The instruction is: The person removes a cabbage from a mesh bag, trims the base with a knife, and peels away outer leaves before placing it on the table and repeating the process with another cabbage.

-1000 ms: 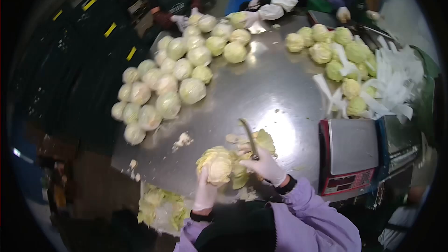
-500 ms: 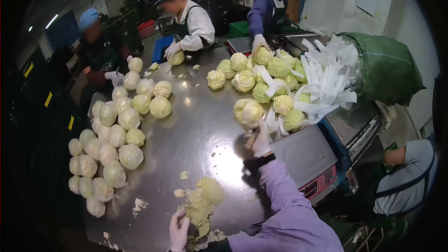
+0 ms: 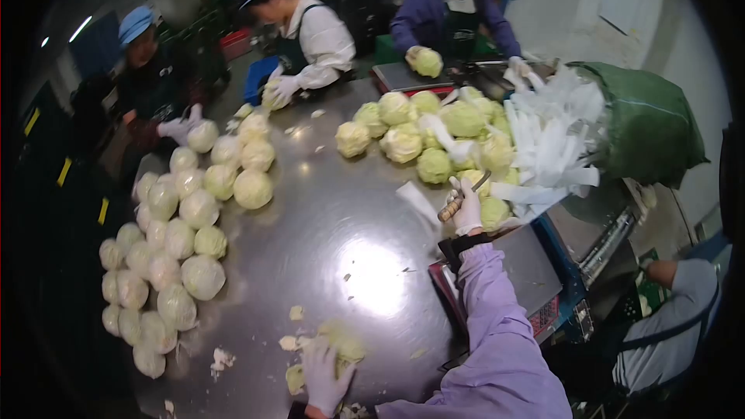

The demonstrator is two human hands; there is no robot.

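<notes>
In my gloved right hand [image 3: 468,211] is a small knife [image 3: 451,208] with a wrapped-looking handle and a narrow curved blade. That hand is at the near edge of a pile of cabbages [image 3: 433,165], close to a pale cabbage [image 3: 473,180] partly behind it. My gloved left hand [image 3: 324,379] lies with fingers apart on loose cabbage leaves [image 3: 341,344] at the table's near side. Its fingertips are blurred against the leaves. A white foam strip [image 3: 419,203] lies left of my right hand.
Wrapped cabbages [image 3: 178,309] crowd the left of the metal table [image 3: 295,264]. White foam nets [image 3: 543,128] spill from a green sack [image 3: 648,120]. A scale [image 3: 528,264] stands beside my right arm. Several co-workers stand around, one holding a cabbage [image 3: 425,62].
My right hand has moved right and up to the pile; the cabbage at it earlier has left that spot. My left hand has moved right onto the leaves. The far co-worker has lifted a cabbage.
</notes>
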